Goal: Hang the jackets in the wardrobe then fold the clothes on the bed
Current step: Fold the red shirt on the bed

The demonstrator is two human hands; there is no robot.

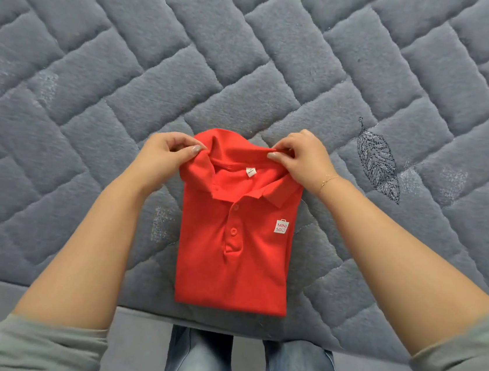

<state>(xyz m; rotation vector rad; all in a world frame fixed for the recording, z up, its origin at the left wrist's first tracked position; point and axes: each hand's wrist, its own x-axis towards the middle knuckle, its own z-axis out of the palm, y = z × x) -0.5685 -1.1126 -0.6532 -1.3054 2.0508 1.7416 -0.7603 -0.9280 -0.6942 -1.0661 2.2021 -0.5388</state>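
A red polo shirt (233, 263) lies folded into a narrow rectangle on the grey quilted bed (190, 57), close to the near edge, collar away from me and buttons facing up. A small white logo patch sits on its right chest. My left hand (167, 155) pinches the left side of the collar. My right hand (298, 158) pinches the right side of the collar and wears a thin bracelet. The collar area is lifted slightly off the bed between both hands.
The bed's near edge (72, 297) runs across the bottom, with my jeans-clad legs (198, 363) just below it. A leaf embroidered on the cover (376, 163) lies right of the shirt. Grey sleeves cover my upper forearms.
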